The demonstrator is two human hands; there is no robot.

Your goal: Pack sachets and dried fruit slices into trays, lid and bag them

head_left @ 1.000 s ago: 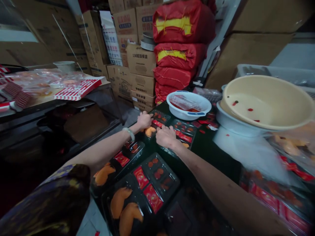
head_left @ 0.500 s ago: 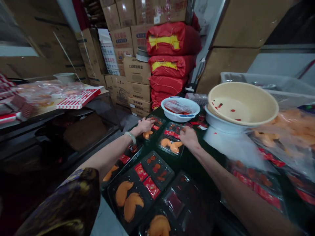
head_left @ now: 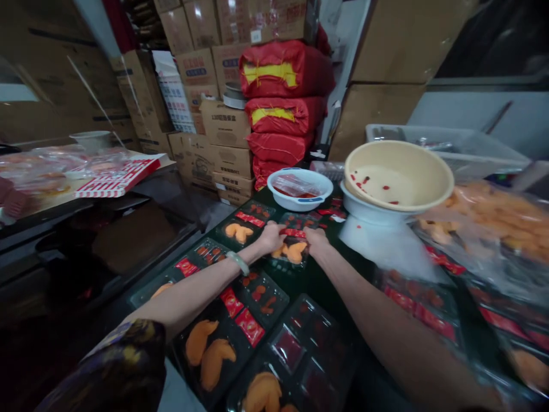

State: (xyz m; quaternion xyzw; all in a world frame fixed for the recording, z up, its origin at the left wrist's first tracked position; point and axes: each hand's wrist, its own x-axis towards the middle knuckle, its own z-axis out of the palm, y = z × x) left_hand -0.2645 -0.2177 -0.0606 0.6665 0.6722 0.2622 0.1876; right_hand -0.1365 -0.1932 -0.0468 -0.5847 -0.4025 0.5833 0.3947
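My left hand [head_left: 271, 237], with a pale bangle at the wrist, grips the left edge of a black plastic tray [head_left: 300, 220]. My right hand [head_left: 316, 240] is closed on that tray's right edge. Between the hands lie red packets [head_left: 295, 233] and folded orange pieces [head_left: 295, 252] that look like fortune cookies; small reddish pieces fill the far end. To the left sits a similar filled tray [head_left: 232, 218], close to my left hand. Nearer me, a larger-looking tray [head_left: 205, 320] holds orange pieces and red packets. My fingertips are partly hidden.
A light blue basin [head_left: 295, 201] stands beyond the trays. Right of it, a cream basin [head_left: 398, 171] rests on a white one. Bagged orange pieces [head_left: 506, 214] and more trays lie at the right. Red bundles [head_left: 283, 68] and cartons [head_left: 231, 123] are stacked behind.
My left hand has moved right, from the left-hand tray to the tray that my right hand holds. The view has shifted slightly to the right.
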